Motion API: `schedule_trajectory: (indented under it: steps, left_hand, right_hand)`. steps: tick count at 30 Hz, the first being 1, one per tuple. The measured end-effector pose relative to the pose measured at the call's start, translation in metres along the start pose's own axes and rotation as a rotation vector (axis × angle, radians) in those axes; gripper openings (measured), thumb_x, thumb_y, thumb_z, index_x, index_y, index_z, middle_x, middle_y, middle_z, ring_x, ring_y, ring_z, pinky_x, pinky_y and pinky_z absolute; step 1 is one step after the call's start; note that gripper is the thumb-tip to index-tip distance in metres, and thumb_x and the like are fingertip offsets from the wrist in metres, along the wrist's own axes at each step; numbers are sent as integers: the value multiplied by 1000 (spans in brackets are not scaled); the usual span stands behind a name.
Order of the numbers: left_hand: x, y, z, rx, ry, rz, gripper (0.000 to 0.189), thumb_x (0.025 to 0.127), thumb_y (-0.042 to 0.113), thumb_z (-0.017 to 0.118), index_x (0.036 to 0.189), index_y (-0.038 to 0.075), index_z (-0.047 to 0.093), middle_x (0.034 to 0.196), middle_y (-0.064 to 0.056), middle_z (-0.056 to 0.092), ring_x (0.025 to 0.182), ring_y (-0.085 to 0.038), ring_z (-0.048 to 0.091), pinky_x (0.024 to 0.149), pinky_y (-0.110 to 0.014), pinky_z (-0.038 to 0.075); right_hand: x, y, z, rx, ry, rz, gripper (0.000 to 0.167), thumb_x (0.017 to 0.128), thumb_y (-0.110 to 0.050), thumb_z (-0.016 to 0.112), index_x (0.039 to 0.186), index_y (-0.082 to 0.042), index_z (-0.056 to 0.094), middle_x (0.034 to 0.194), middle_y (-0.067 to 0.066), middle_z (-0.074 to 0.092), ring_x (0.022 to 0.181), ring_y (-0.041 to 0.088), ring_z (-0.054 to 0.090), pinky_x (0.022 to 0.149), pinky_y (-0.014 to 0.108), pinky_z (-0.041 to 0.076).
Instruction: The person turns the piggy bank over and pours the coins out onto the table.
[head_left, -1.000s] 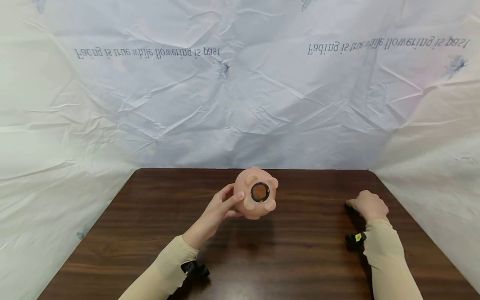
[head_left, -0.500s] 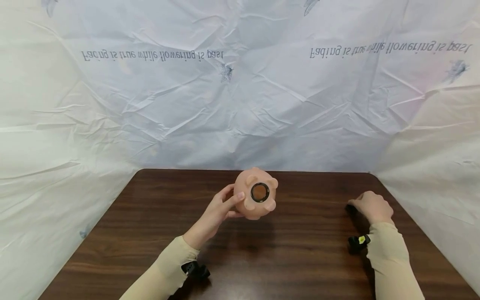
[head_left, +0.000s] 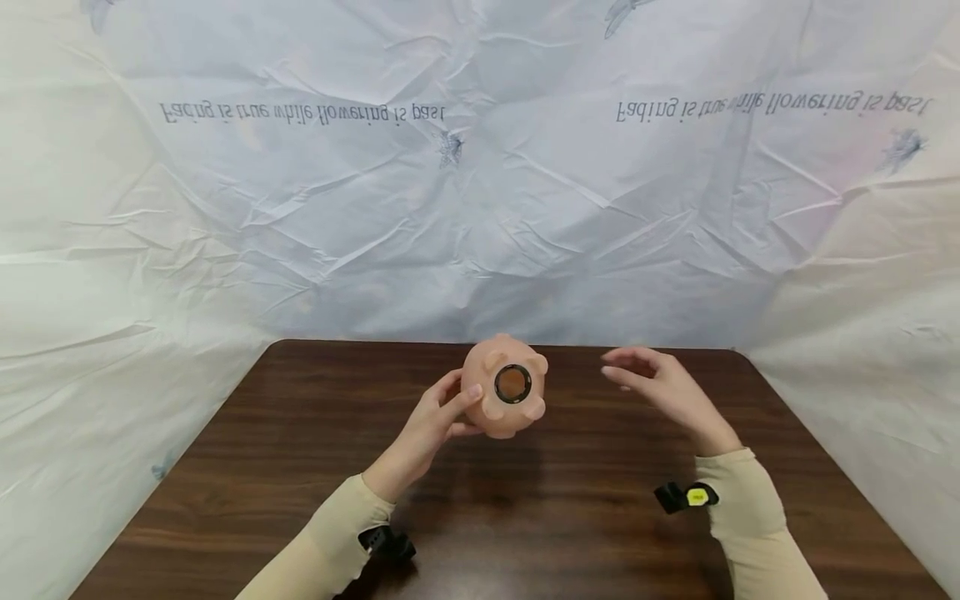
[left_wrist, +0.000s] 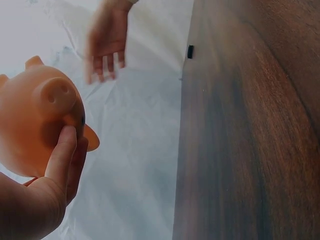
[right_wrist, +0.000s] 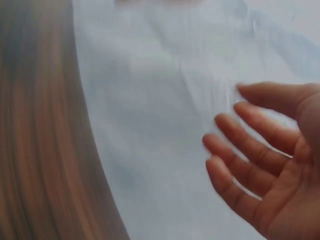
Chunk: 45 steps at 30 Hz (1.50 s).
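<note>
My left hand [head_left: 438,417] holds a pink piggy bank [head_left: 480,367] above the table, thumb on its near side. Its underside faces me in the head view, with stubby feet around a round hole [head_left: 513,383] rimmed in black. The left wrist view shows the snout [left_wrist: 56,96] and the fingers against the head. My right hand [head_left: 663,387] is raised to the right of the bank, apart from it. In the right wrist view its fingers [right_wrist: 250,150] are spread and loosely bent, holding nothing. A small black piece [left_wrist: 190,51] lies on the table near its edge in the left wrist view.
The dark wooden table [head_left: 315,433] has rounded far corners. A creased white printed sheet [head_left: 480,208] hangs behind it and along both sides. Each wrist carries a black camera mount, such as the right one [head_left: 670,497].
My right hand has left its low spot at the table's right side, rising and moving left with fingers opening. The left hand and piggy bank have barely shifted.
</note>
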<state>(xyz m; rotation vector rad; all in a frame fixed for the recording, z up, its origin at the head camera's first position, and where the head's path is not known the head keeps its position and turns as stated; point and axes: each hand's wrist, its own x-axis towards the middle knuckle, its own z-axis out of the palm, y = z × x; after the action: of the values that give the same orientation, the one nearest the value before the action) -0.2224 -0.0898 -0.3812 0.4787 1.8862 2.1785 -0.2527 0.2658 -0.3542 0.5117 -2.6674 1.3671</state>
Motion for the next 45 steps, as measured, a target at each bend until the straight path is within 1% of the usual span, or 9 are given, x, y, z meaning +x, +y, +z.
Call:
schedule_trajectory:
  steps: [7, 13, 19, 23, 28, 34, 37, 42, 45]
  left_hand:
    - [1, -4, 1, -2, -16, -4, 64, 99, 35, 63, 153, 11, 38, 145, -17, 45, 123, -28, 57, 92, -45, 57]
    - [0, -10, 2, 53, -48, -19, 67, 99, 36, 64, 155, 14, 36, 146, -15, 46, 121, -27, 59, 93, -45, 56]
    - [0, -13, -1, 116, -89, -57, 70, 98, 35, 67, 157, 20, 32, 150, -12, 42, 123, -28, 58, 96, -47, 54]
    - [0, -9, -6, 114, -63, -49, 68, 98, 34, 69, 156, 23, 35, 153, -9, 38, 126, -28, 57, 102, -49, 50]
    - [-2, 0, -5, 147, -23, 9, 62, 99, 30, 69, 153, 26, 41, 150, -9, 39, 126, -27, 57, 104, -46, 50]
    - [-15, 22, 10, 327, 4, 121, 59, 102, 33, 63, 155, 29, 37, 149, -6, 39, 128, -25, 55, 100, -43, 52]
    - [-27, 39, 15, 376, -31, 218, 58, 105, 38, 57, 157, 35, 32, 155, 2, 37, 135, -20, 49, 102, -42, 50]
    - [-44, 64, 17, 438, -212, 642, 76, 98, 45, 63, 161, 24, 26, 165, -9, 24, 147, -31, 32, 112, -42, 41]
    - [-36, 63, 15, 514, -231, 810, 87, 90, 47, 71, 160, 18, 28, 165, -17, 19, 148, -37, 27, 112, -43, 42]
  right_hand:
    - [-5, -43, 36, 320, -261, -106, 50, 110, -31, 45, 155, -9, 37, 148, 20, 47, 121, 27, 61, 89, 49, 57]
    - [-5, -47, 58, 513, -447, 44, 68, 110, -53, 20, 160, -7, 25, 148, 22, 45, 109, 31, 66, 77, 56, 58]
    - [-1, -35, 74, 676, -594, 162, 75, 107, -58, 18, 159, -5, 22, 132, 14, 62, 106, 32, 69, 82, 47, 60]
    - [1, -33, 78, 748, -574, 118, 73, 109, -53, 26, 159, -1, 19, 134, 12, 61, 107, 28, 69, 90, 47, 58]
    - [0, -39, 78, 711, -452, 85, 67, 111, -46, 31, 159, 0, 19, 136, 14, 57, 104, 27, 70, 92, 48, 56]
    - [-12, -64, 67, 636, -345, 50, 58, 112, -37, 35, 160, -8, 20, 142, 24, 49, 106, 31, 68, 94, 49, 55]
    - [-26, -82, 62, 496, -245, -97, 59, 109, -26, 50, 160, -16, 23, 148, 18, 44, 114, 20, 64, 94, 41, 56]
    - [-39, -101, 61, 285, -43, -754, 83, 89, -13, 80, 156, -7, 31, 161, 18, 27, 142, 25, 40, 105, 30, 47]
    - [-31, -99, 64, 234, -12, -975, 80, 88, -16, 81, 152, -2, 35, 162, 23, 18, 149, 34, 25, 110, 31, 42]
